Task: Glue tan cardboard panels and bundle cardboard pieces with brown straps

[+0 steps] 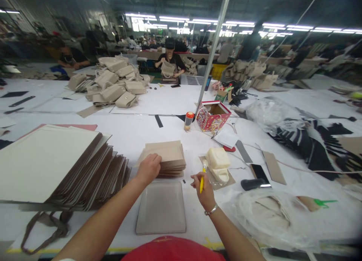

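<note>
My left hand (149,168) rests at the left edge of a stack of beige panels (169,150), its fingers closed on the top panel. In my right hand (204,187) is a yellow-handled brush (201,182), its bristles near the glue container. That pale container (218,160) stands on a small board (226,183) to the right of the stack. Directly in front of me lies a grey square panel (161,208) with rounded corners. A large pile of cream sheets with brown edges (53,159) fills the table's left side.
A red patterned box (212,116) and an orange-capped container (188,121) stand beyond the stack, near a metal pole (213,46). At right lie a phone (260,173) and a plastic bag (268,219). Beige bags (113,82) are heaped across the table, near a seated person (169,61).
</note>
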A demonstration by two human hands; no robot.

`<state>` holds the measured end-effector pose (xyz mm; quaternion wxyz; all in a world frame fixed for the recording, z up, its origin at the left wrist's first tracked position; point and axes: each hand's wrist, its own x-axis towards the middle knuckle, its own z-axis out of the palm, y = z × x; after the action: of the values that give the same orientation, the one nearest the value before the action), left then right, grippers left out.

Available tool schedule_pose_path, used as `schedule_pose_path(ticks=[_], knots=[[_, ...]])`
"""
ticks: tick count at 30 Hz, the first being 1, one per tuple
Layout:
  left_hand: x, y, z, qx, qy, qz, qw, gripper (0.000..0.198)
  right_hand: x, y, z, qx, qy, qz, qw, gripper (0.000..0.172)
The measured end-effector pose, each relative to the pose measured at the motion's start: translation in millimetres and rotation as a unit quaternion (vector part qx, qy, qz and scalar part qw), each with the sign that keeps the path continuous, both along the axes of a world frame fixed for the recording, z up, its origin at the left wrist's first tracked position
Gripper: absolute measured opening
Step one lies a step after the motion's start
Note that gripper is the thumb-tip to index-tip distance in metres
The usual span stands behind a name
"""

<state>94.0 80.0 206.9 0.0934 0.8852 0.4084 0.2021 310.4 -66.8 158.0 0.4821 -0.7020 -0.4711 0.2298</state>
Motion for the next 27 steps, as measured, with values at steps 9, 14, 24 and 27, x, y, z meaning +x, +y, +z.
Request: schedule_pose_path(ticks=[9, 14, 24, 27], knots=[[2.3, -64.4, 6.0, -0.405, -0.641, 0.131, 0.638, 0.030, -49.5, 1.2, 5.4, 0.002, 0.056, 0.015, 0.998, 0.022], [-8.1, -94.4, -19.9, -0.495, -0.641, 0.124, 0.574, 0.035, -58.4, -17.4, -7.0, -0.003, 0.115, -0.005, 0.993, 0.024], [-96.8, -110.4, -121.2, -0.505, -0.361, 0.251, 0.742, 0.041, -26.7, -68.8, -58.2, -0.190, -0.150, 0.091, 0.966, 0.029], [-109.0, -123.3, -152.1, -0.484, -0.255, 0.254, 0.798, 0.036, -33.0, -66.3, -83.6, -0.193, -0.178, 0.075, 0.962, 0.032]])
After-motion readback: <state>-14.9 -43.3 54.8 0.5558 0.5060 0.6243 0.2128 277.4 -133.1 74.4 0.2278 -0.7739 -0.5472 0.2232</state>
